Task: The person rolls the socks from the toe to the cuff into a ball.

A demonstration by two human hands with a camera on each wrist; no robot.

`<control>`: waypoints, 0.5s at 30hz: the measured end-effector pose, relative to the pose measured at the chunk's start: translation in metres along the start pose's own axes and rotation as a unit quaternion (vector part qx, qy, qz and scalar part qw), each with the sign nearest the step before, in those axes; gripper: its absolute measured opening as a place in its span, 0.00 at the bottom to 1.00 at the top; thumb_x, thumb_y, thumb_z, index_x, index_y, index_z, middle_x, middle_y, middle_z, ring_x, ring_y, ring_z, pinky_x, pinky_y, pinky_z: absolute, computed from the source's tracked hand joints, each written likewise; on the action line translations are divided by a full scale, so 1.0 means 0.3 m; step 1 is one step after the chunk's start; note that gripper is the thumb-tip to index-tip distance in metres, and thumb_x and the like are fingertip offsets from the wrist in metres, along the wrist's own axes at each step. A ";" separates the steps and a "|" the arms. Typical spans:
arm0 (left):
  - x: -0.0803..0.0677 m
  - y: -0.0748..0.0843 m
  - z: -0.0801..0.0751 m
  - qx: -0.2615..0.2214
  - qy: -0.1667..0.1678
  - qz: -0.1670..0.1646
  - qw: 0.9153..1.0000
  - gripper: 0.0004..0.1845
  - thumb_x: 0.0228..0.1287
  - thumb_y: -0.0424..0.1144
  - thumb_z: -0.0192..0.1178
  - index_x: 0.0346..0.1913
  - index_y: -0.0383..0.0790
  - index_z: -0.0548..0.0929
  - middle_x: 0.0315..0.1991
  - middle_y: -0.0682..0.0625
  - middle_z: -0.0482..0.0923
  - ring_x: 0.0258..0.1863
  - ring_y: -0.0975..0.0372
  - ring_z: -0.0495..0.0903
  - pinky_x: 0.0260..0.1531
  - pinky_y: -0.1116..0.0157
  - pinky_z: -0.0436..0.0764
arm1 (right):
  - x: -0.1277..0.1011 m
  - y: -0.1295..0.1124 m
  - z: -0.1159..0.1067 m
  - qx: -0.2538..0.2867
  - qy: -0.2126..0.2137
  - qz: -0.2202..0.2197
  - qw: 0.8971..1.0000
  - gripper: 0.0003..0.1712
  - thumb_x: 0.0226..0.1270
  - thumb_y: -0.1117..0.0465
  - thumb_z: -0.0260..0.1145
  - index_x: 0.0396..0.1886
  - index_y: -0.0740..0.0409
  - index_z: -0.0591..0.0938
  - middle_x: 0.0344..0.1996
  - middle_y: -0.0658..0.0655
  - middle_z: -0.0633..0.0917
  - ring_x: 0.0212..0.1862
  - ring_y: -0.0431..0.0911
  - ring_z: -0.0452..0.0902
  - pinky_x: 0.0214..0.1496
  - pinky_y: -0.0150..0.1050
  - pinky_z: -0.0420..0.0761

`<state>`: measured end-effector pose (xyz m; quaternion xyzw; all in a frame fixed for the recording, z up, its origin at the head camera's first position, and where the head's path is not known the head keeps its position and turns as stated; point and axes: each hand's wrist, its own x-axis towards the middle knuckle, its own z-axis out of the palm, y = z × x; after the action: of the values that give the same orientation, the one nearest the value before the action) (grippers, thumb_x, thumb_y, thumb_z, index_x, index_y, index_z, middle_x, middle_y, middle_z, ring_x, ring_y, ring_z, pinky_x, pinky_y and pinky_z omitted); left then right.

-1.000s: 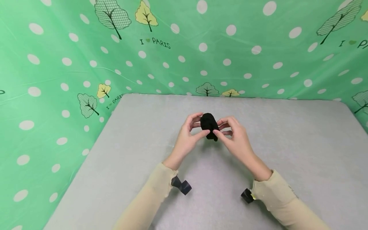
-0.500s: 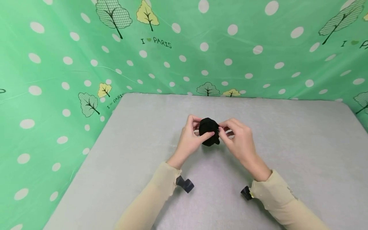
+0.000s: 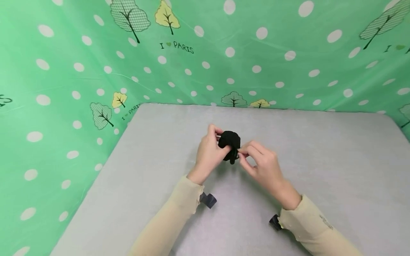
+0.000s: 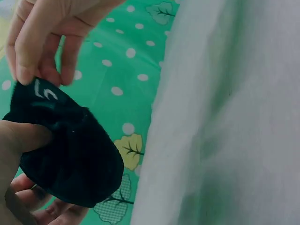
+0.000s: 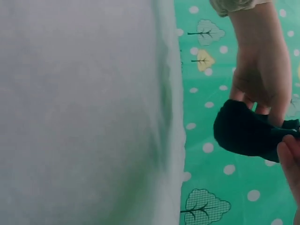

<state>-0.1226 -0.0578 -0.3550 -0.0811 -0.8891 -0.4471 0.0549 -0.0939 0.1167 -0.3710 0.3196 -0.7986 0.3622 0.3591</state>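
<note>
Head view: my left hand point(image 3: 209, 151) grips a small black rolled-up fabric bundle, likely a sock point(image 3: 229, 141), held in the air above the middle of the grey felt-covered table point(image 3: 320, 160). My right hand point(image 3: 261, 166) pinches the bundle's lower end between thumb and fingertips. The bundle's long axis runs roughly up-down here, rounded end up, loose tail pointing down toward the table. Cream sleeves point(image 3: 173, 220) cover both forearms, with a dark wrist-camera mount point(image 3: 208, 200) under each. Green polka-dot cloth backdrop with tree prints point(image 3: 96, 71) walls the table at the back and on both sides. Nothing lies between my hands and the table.

Left wrist view: bundle point(image 4: 65, 150) sits against my left thumb point(image 4: 21, 136); right hand's fingers point(image 4: 35, 44) pinch its top edge, where a small white mark shows.

Right wrist view: bundle point(image 5: 246, 131) long axis about horizontal, rounded end toward the table edge point(image 5: 171, 117). Left hand point(image 5: 262, 70) curls over it; my right fingertip point(image 5: 288, 152) touches its end.
</note>
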 end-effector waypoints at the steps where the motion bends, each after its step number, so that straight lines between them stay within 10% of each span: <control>1: -0.002 0.002 0.000 -0.002 -0.004 0.003 1.000 0.22 0.59 0.40 0.69 0.51 0.42 0.70 0.45 0.41 0.85 0.45 0.54 0.85 0.44 0.56 0.83 | -0.002 0.001 -0.001 0.001 -0.003 0.015 1.000 0.06 0.65 0.67 0.61 0.31 0.61 0.84 0.28 0.54 0.84 0.30 0.43 0.82 0.33 0.31 0.82; 9: -0.014 0.007 -0.026 -0.170 -0.101 -0.028 0.980 0.30 0.61 0.37 0.70 0.62 0.37 0.67 0.60 0.40 0.79 0.53 0.50 0.82 0.52 0.59 0.84 | 0.011 0.028 -0.025 0.062 0.033 0.190 0.979 0.02 0.65 0.73 0.65 0.32 0.65 0.83 0.31 0.59 0.83 0.35 0.36 0.82 0.38 0.16 0.78; 15: -0.012 0.005 -0.038 -0.199 -0.115 -0.035 0.973 0.32 0.60 0.35 0.71 0.67 0.41 0.72 0.60 0.42 0.76 0.48 0.52 0.85 0.46 0.63 0.86 | 0.014 0.021 -0.035 0.144 0.024 0.274 0.950 0.03 0.66 0.70 0.66 0.37 0.67 0.83 0.34 0.59 0.83 0.37 0.26 0.81 0.37 0.20 0.81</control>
<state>-0.1186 -0.0664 -0.3475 -0.1101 -0.7849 -0.6044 -0.0806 -0.0975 0.1275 -0.3648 0.1275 -0.7861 0.5653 0.2152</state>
